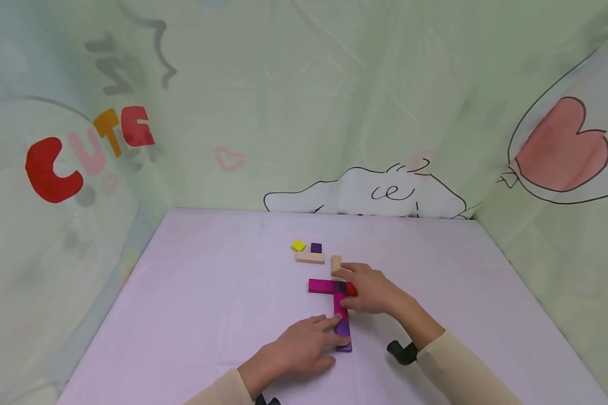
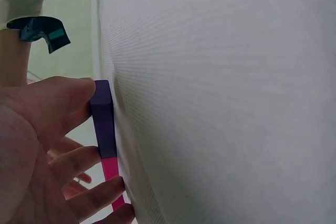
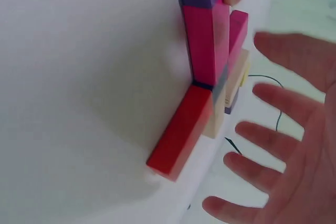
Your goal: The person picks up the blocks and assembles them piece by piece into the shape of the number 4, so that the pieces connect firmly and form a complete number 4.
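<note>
Small coloured blocks lie in a cross-like layout on the table. A purple block (image 1: pixel 342 333) at the near end meets a pink block (image 1: pixel 339 306). Beyond that a small dark cube (image 1: pixel 339 287) sits at the crossing, with another pink block (image 1: pixel 321 286) to its left and a red block (image 3: pixel 181 129) to its right. My left hand (image 1: pixel 306 346) touches the purple block with extended fingers, its thumb at the near end in the left wrist view. My right hand (image 1: pixel 372 289) hovers by the red block, fingers spread, partly covering it and a pale wooden block (image 1: pixel 336 261).
Behind the crossing lie a second wooden block (image 1: pixel 310 258), a yellow block (image 1: pixel 298 245) and a dark purple cube (image 1: pixel 316 247). A black curved piece (image 1: pixel 402 352) is at the right wrist. Printed cloth walls (image 1: pixel 304 112) enclose the pale table (image 1: pixel 208 281).
</note>
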`<state>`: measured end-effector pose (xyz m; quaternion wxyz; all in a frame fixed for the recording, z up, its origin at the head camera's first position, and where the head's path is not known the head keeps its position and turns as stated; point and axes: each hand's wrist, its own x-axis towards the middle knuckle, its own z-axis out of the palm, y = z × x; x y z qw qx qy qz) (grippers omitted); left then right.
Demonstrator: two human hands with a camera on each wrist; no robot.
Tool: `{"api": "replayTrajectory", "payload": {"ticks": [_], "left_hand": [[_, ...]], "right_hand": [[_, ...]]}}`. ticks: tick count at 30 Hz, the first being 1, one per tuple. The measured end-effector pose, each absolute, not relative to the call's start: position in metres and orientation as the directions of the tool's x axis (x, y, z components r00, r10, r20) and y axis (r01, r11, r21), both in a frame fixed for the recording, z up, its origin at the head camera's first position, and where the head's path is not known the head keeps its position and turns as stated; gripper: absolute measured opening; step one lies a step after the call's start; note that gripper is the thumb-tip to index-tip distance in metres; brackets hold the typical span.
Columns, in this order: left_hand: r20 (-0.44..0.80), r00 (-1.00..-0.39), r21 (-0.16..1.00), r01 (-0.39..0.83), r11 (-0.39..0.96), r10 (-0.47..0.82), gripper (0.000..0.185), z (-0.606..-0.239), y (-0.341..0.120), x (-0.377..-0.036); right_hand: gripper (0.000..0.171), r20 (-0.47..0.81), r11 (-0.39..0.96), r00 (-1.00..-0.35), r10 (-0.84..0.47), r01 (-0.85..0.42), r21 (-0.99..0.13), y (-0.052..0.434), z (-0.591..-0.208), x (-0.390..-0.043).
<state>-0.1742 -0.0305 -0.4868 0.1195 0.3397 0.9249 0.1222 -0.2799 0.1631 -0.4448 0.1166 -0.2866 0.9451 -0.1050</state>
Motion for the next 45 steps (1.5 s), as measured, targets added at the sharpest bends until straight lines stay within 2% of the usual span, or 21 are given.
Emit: {"api": "replayTrajectory", "payload": {"ticks": [7, 13, 29, 40, 45], "left_hand": [[-0.126, -0.738, 0.294, 0.611, 0.736, 0.663, 0.049, -0.485, -0.031, -0.174], [-0.131, -0.74, 0.301, 0.604, 0.738, 0.659, 0.048, -0.485, -0.031, -0.174], [-0.132, -0.735, 0.306, 0.607, 0.733, 0.665, 0.048, -0.485, -0.031, -0.173], [-0.131, -0.739, 0.307, 0.604, 0.736, 0.661, 0.048, -0.486, -0.031, -0.173], [-0.13, -0.739, 0.299, 0.607, 0.737, 0.661, 0.048, -0.487, -0.032, -0.175]], "right_hand": [[0.088, -0.287, 0.786, -0.734, -0.615, -0.546, -0.289, 0.169, -0.439, -0.27], [0.101, -0.311, 0.773, -0.708, -0.634, -0.577, -0.263, 0.169, -0.441, -0.265], [0.088, -0.304, 0.766, -0.703, -0.642, -0.582, -0.272, 0.165, -0.452, -0.271], [0.101, -0.294, 0.774, -0.716, -0.633, -0.579, -0.258, 0.163, -0.452, -0.271], [0.101, -0.319, 0.799, -0.733, -0.601, -0.543, -0.257, 0.163, -0.449, -0.271]]}}
